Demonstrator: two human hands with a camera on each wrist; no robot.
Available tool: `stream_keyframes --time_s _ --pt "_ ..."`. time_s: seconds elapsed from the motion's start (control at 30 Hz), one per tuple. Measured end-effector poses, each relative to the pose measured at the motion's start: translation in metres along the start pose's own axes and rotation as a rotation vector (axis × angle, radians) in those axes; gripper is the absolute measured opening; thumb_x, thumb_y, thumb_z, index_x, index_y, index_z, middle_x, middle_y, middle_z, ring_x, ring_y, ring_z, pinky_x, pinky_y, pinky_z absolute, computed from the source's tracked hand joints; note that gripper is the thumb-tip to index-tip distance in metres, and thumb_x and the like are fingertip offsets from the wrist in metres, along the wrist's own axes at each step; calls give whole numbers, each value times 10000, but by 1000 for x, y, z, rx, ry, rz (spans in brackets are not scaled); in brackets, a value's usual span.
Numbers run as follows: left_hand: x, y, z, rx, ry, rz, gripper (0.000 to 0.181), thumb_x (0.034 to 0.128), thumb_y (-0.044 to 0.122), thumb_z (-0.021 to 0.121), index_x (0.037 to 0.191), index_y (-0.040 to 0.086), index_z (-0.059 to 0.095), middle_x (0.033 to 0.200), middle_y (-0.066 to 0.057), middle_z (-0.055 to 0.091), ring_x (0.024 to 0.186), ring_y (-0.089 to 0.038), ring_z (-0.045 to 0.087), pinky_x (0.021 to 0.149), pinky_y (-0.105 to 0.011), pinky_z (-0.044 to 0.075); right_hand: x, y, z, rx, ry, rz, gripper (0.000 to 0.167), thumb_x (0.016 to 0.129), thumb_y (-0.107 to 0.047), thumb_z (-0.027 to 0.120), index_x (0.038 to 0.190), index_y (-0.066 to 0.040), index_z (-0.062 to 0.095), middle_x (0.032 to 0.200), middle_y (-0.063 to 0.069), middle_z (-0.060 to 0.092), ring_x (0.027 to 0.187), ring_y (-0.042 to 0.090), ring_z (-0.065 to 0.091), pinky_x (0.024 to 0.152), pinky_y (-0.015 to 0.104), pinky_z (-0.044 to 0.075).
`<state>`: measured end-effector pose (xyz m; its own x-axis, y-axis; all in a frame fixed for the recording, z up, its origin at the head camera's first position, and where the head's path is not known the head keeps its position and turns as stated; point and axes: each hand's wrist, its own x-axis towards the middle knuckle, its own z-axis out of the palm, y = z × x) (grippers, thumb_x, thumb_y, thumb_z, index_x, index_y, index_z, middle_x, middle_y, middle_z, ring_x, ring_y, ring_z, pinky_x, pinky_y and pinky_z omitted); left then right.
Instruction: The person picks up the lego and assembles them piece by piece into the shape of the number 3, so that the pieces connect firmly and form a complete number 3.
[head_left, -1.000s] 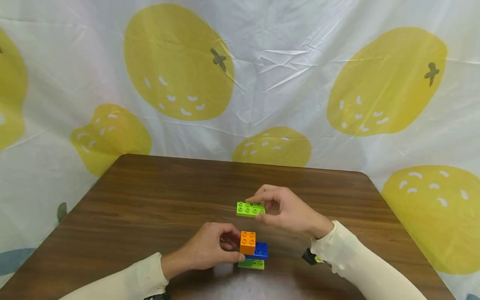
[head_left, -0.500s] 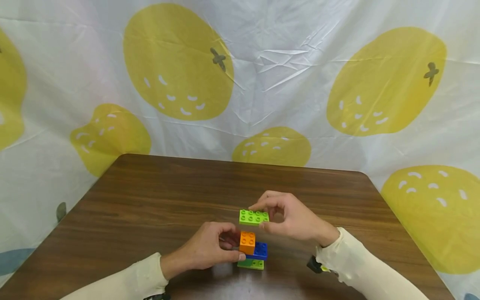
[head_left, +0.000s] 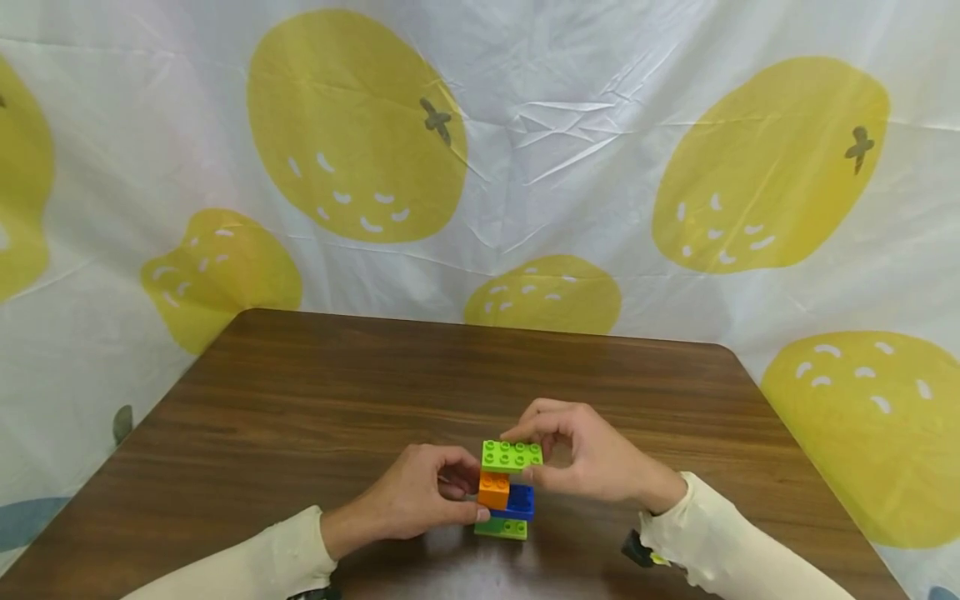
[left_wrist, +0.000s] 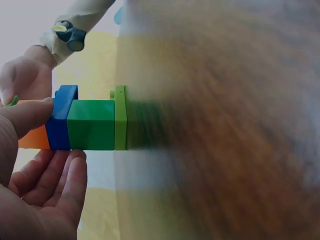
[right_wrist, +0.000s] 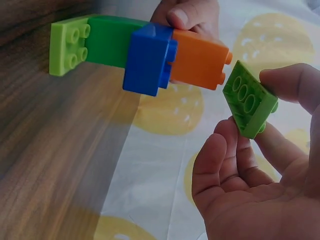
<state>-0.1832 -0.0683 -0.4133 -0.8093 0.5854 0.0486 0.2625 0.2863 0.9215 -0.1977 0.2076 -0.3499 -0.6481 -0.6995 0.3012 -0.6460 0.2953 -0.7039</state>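
Note:
A stack of toy building bricks stands on the table: a flat lime brick (left_wrist: 121, 120) at the bottom, a darker green brick (left_wrist: 91, 125), a blue brick (right_wrist: 146, 62), and an orange brick (head_left: 493, 493) on top. My left hand (head_left: 416, 493) steadies this stack, thumb on one side by the orange and blue bricks, fingers on the opposite side. Between thumb and fingers, my right hand (head_left: 596, 457) pinches another flat lime brick (head_left: 512, 455). In the right wrist view, that brick is tilted, its hollow underside facing the orange studs with a small gap.
The dark wooden table (head_left: 337, 392) extends behind and to both sides of the hands. A white cloth (head_left: 555, 183) printed with yellow fruit hangs at its far edge. A dark device (left_wrist: 70, 35) is strapped on the right wrist.
My right hand has come down and slightly right, bringing the lime brick from behind and above the stack to just over the orange brick. The left hand stays at the stack.

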Motion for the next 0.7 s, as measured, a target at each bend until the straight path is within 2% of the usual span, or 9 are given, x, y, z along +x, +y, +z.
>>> stream_keyframes --time_s 0.27,0.43,0.7 --pt "2 -1 1 -9 -2 -2 344 856 235 901 1138 103 755 1052 -5 768 954 -144 739 840 -233 637 -4 6 6 -22 -7 -53 397 866 -118 818 1251 -198 763 1073 -50 727 824 92 616 670 322 594" --pt "2 -1 1 -1 3 -3 345 854 242 903 1133 104 754 1041 3 765 947 -140 737 834 -228 635 -6 7 8 4 -17 -41 393 870 -107 810 1252 -183 759 1087 -32 724 823 97 621 679 332 606" --pt "1 0 2 -5 4 5 327 857 233 895 1120 100 755 1031 1 768 937 -132 738 828 -224 635 -8 5 11 12 -30 -3 421 848 -114 827 1250 -220 763 1060 -58 710 854 93 647 700 324 616"
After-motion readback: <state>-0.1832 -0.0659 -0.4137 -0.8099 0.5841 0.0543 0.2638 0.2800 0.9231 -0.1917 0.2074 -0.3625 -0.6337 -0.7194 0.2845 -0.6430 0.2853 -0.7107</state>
